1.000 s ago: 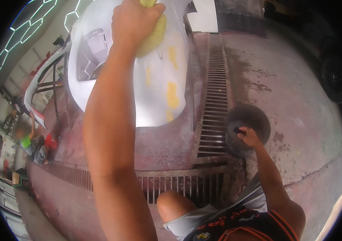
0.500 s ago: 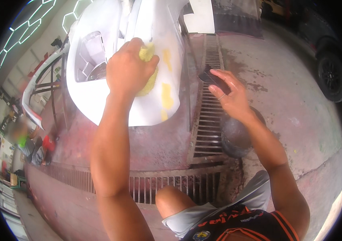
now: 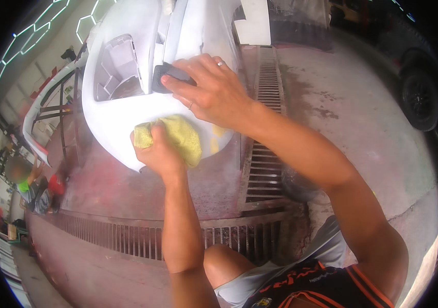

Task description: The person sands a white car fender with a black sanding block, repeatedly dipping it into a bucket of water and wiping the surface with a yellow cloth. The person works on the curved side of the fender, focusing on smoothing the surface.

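Note:
A white car bumper (image 3: 110, 119), with a squarish recessed opening and some yellowish patches (image 3: 215, 146) on its surface, stands in front of me. My left hand (image 3: 161, 156) is closed on a crumpled yellow cloth (image 3: 184, 137) at the bumper's near end, thumb on top. Farther up, my right hand (image 3: 218, 93) grips a dark grey sanding pad (image 3: 163, 77) beside the recessed opening. The pad appears to lie against the white surface; its underside is hidden.
Floor grates (image 3: 265, 169) run ahead and across in front of my knees. A dark rounded object (image 3: 298, 185) sits right of the grate, partly behind my right arm. At left, another bumper rests on a stand (image 3: 57, 110), near a crouching person (image 3: 36, 192). A dark vehicle's wheel (image 3: 418, 100) stands at right.
My right hand has swung left from over the grate, bringing the pad onto the bumper. My left hand has drawn back toward me with the yellow cloth.

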A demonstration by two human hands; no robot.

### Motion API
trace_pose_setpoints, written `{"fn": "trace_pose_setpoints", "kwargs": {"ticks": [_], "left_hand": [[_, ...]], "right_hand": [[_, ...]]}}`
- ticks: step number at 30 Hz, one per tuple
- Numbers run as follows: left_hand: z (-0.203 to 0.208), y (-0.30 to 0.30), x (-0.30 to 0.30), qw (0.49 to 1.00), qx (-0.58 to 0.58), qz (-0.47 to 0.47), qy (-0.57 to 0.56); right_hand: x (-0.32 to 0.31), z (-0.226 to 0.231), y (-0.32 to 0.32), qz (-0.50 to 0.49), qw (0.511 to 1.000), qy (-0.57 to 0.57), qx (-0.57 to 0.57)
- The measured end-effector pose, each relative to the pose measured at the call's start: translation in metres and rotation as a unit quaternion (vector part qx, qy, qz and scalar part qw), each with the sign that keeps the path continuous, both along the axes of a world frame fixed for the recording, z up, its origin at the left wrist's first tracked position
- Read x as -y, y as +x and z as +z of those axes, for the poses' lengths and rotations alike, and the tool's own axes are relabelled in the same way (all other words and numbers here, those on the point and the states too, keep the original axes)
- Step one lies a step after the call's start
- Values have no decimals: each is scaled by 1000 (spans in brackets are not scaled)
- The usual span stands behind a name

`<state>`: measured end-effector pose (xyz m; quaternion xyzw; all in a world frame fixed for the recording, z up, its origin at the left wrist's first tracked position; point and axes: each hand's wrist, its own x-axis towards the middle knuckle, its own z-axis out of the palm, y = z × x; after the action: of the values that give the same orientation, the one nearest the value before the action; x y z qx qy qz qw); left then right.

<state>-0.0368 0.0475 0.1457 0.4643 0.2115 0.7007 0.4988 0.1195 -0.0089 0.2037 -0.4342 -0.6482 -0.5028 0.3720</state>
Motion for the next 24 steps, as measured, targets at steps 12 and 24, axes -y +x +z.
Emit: {"fn": "trace_pose_setpoints", "kwargs": {"ticks": [12, 24], "left_hand": [[-75, 22, 66, 949, 234, -43, -207], [-44, 6, 77, 912, 241, -176, -281]], "right_hand": [[-4, 10, 4, -6, 999, -24, 21], [7, -2, 13, 11, 999, -31, 28]]}}
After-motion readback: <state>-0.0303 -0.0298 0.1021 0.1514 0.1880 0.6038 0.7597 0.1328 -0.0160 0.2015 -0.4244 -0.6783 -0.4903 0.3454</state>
